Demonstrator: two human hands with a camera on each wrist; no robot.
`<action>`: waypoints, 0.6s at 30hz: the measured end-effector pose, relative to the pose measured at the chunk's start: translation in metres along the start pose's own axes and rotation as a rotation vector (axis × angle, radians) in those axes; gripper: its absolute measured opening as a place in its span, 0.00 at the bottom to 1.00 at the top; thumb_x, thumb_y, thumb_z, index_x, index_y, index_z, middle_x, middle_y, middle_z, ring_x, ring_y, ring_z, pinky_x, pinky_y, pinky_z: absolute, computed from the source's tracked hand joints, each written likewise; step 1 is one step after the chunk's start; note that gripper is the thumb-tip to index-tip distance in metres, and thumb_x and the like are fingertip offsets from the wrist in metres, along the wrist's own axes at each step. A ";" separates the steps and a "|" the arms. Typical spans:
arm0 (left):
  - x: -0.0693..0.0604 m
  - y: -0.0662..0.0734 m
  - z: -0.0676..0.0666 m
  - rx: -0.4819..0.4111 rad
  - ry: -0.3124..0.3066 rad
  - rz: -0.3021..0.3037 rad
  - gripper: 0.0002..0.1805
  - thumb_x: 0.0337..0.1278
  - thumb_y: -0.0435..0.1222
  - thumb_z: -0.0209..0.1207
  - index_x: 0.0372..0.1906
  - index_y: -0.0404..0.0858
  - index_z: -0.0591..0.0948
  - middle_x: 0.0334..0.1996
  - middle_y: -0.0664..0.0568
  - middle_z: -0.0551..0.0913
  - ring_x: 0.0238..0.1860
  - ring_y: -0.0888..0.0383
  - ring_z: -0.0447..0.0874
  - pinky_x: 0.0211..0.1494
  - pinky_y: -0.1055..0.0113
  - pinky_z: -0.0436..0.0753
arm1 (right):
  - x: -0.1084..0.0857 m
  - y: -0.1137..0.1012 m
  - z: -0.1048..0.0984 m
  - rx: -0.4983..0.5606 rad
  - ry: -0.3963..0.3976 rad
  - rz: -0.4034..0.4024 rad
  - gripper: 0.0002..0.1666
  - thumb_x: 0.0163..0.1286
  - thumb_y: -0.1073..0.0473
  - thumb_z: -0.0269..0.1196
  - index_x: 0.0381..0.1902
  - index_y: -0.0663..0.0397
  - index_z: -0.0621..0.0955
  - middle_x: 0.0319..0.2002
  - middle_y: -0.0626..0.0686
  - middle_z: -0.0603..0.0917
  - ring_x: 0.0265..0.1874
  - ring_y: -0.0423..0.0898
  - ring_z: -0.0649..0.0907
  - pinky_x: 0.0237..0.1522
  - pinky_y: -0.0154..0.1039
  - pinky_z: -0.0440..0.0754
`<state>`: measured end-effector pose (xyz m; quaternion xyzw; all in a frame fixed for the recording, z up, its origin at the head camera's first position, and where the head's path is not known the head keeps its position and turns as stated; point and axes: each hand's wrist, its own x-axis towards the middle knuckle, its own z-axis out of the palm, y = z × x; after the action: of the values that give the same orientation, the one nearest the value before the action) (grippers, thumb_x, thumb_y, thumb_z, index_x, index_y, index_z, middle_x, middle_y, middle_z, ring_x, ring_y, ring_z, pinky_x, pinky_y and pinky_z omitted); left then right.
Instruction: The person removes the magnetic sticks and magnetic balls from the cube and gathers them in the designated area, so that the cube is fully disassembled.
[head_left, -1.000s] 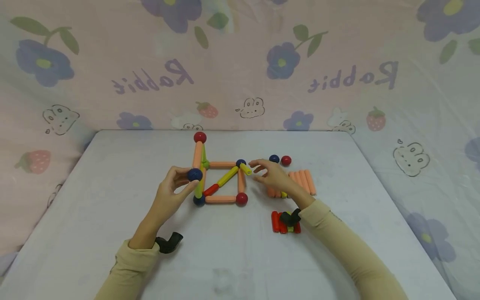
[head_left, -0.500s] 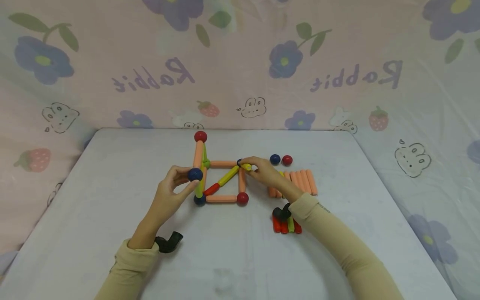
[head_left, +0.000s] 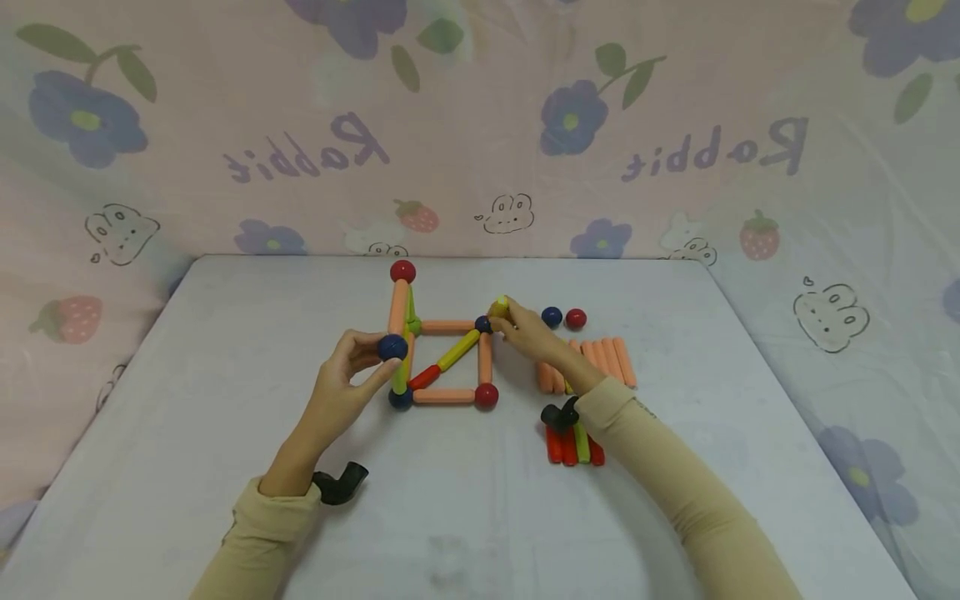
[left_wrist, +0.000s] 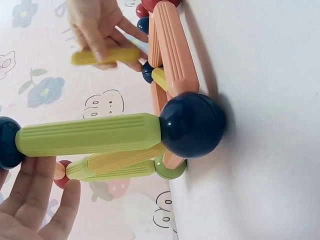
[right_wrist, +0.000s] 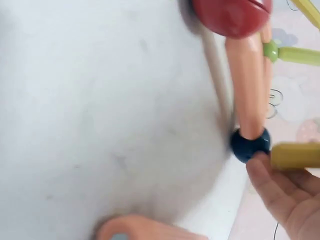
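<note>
A frame of rods and balls stands on the table, its flat square base joined at the corners by balls. At its left side my left hand (head_left: 337,383) holds the raised blue ball (head_left: 392,347), above a light green upright rod (left_wrist: 90,135). At the far right corner, my right hand (head_left: 528,329) pinches a yellow rod (head_left: 500,306), roughly upright. In the right wrist view its lower end is beside the corner's blue ball (right_wrist: 247,145), and a fingertip touches that ball. A yellow and red diagonal (head_left: 457,350) crosses the base.
Right of the frame lie a loose blue ball (head_left: 552,317) and a red ball (head_left: 576,318). Several orange rods (head_left: 611,362) form a row nearer me, partly behind my right wrist. Shorter red rods (head_left: 570,447) and a green one (head_left: 582,443) lie closer still.
My right hand moved left to the far right corner and took hold of the yellow rod sticking out there. The rod has swung from slanting to upright. My left hand stays put.
</note>
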<state>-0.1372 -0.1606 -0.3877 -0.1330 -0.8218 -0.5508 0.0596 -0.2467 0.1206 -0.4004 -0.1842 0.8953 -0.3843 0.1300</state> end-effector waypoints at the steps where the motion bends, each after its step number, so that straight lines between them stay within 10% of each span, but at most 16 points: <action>1: 0.000 0.000 0.000 0.002 0.000 0.000 0.20 0.63 0.34 0.59 0.56 0.31 0.69 0.56 0.41 0.79 0.49 0.82 0.74 0.59 0.87 0.72 | 0.000 0.000 -0.001 0.014 0.005 0.026 0.15 0.78 0.56 0.47 0.54 0.60 0.69 0.50 0.64 0.80 0.50 0.57 0.81 0.51 0.45 0.83; 18: 0.000 0.000 0.000 0.017 -0.002 -0.012 0.20 0.64 0.36 0.59 0.56 0.32 0.69 0.56 0.42 0.79 0.50 0.83 0.73 0.58 0.90 0.70 | -0.042 0.017 -0.039 0.022 0.086 0.114 0.24 0.75 0.53 0.54 0.59 0.67 0.71 0.44 0.65 0.80 0.40 0.52 0.81 0.41 0.36 0.84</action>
<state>-0.1372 -0.1599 -0.3875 -0.1282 -0.8274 -0.5438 0.0566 -0.2270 0.1745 -0.3831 -0.1149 0.9049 -0.3934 0.1152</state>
